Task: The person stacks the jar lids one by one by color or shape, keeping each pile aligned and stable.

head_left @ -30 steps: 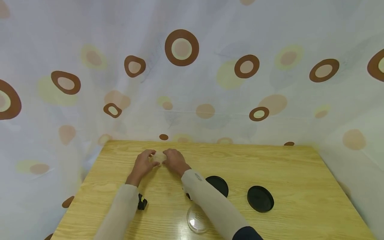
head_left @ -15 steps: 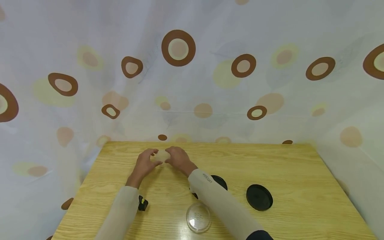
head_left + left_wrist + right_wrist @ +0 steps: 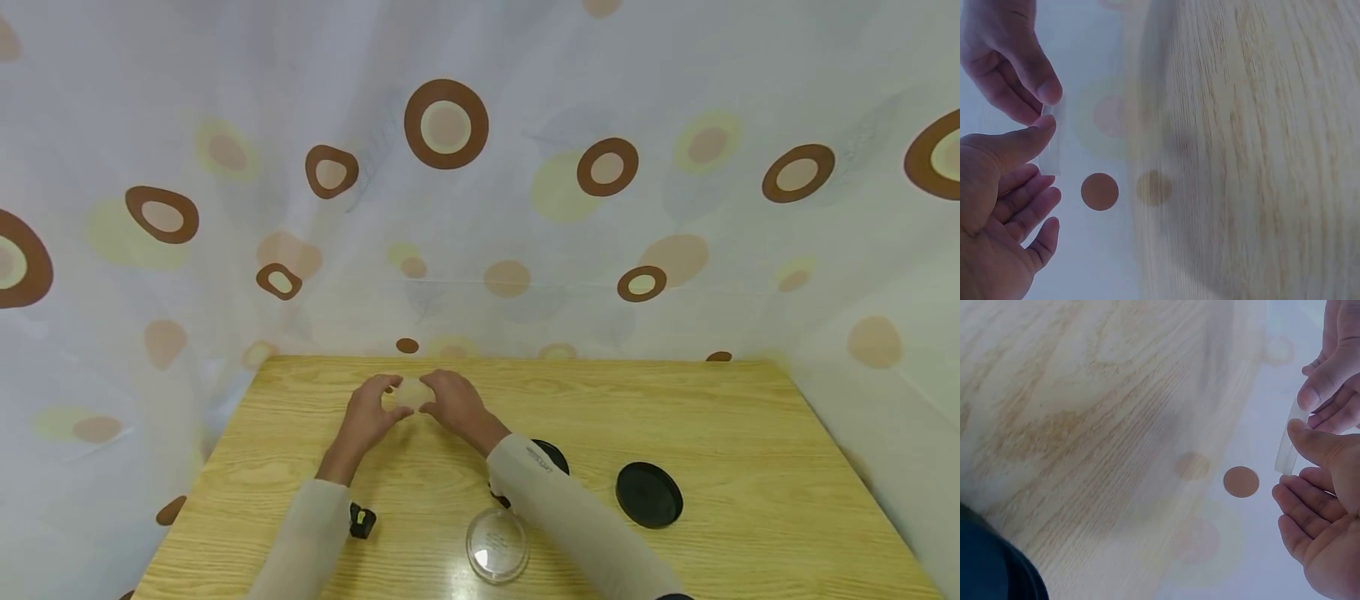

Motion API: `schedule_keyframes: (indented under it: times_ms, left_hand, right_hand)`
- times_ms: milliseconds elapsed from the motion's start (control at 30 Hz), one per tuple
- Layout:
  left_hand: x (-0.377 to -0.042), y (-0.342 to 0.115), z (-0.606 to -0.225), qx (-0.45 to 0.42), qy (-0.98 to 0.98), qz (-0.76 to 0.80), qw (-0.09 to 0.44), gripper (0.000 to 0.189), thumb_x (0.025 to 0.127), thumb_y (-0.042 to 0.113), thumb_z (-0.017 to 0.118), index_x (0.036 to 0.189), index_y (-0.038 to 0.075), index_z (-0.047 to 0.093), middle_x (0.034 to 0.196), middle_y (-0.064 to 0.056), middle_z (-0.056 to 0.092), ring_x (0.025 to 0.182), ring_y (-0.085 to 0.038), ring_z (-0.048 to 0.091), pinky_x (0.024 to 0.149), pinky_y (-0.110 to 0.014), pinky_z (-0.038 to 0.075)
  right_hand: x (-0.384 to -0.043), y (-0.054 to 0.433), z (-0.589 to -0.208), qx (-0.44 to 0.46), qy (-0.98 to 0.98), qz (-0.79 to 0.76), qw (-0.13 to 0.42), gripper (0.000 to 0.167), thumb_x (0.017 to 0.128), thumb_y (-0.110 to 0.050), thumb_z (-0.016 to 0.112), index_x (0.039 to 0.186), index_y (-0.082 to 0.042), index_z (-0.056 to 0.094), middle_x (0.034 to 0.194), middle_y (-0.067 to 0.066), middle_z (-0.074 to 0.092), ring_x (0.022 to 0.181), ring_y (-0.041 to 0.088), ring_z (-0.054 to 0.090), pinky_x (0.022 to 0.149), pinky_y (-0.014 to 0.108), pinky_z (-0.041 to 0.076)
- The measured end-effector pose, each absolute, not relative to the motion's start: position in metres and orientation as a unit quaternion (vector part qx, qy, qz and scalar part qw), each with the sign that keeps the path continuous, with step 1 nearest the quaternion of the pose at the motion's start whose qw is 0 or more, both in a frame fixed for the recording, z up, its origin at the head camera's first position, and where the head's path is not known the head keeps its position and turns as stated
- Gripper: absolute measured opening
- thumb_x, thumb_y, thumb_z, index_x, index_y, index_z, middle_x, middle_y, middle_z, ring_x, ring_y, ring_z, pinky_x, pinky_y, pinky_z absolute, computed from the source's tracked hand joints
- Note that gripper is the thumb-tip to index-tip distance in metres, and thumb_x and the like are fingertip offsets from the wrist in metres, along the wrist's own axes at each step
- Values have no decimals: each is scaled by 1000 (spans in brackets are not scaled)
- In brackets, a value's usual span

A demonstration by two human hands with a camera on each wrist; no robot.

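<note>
Above the far left part of the table, both hands hold a clear, shallow round petri dish between them. My left hand pinches its left rim, the thumb lying on the near face in the left wrist view. On the opposite rim, my right hand grips with thumb and fingers. Both wrist views show the dish edge-on as a thin translucent band, with thumbs on one side and fingertips on the other.
Another clear round dish with faint markings lies near the table's front. A black round dish sits to its right, and a second black dish is partly covered by the right sleeve. A patterned curtain hangs behind the table.
Both hands have shifted slightly to the right with the clear petri dish, which shows more plainly now. The right sleeve has also moved right, covering more of one black dish.
</note>
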State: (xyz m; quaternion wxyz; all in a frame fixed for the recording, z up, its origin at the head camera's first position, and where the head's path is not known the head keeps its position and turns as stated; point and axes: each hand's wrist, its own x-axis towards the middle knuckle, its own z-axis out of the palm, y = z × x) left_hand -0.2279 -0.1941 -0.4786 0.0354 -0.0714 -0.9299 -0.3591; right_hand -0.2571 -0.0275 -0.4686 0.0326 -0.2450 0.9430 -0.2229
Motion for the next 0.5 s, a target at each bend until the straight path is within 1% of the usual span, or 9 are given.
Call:
schedule_keyframes:
  times_ms: [67, 133, 300, 500]
  left_hand:
    - [-224, -193, -477, -76, -928, -362, 40, 53, 81, 16, 75, 127, -1, 56, 123, -16, 59, 112, -32, 55, 92, -48, 48]
    - [-221, -192, -478, -81, -928, -360, 47, 52, 81, 17, 75, 126, 0, 56, 122, -15, 60, 111, -32, 55, 92, -47, 48]
    - [-214, -191, -479, -91, -926, -360, 61, 49, 79, 17, 76, 122, 2, 59, 119, -14, 61, 110, -31, 56, 91, -47, 49]
    - [-206, -186, -474, -95, -926, -360, 68, 49, 78, 17, 77, 121, 3, 59, 121, -12, 61, 110, -30, 57, 91, -46, 50]
  right_hand:
    - [-253, -25, -466, -247, 939, -238, 33, 39, 86, -22, 71, 122, -10, 62, 123, 5, 63, 112, 20, 60, 91, 34, 52]
    - [-250, -22, -465, -246, 936, -251, 34, 39, 85, -21, 71, 122, -10, 62, 123, 5, 63, 113, 21, 59, 92, 35, 52]
    - [-242, -14, -464, -251, 931, -263, 29, 45, 86, -22, 70, 127, -7, 59, 128, 8, 61, 117, 23, 58, 96, 37, 50]
    - [-235, -7, -463, -263, 928, -263, 10, 48, 85, -23, 71, 128, -6, 58, 129, 9, 60, 119, 25, 57, 99, 38, 48]
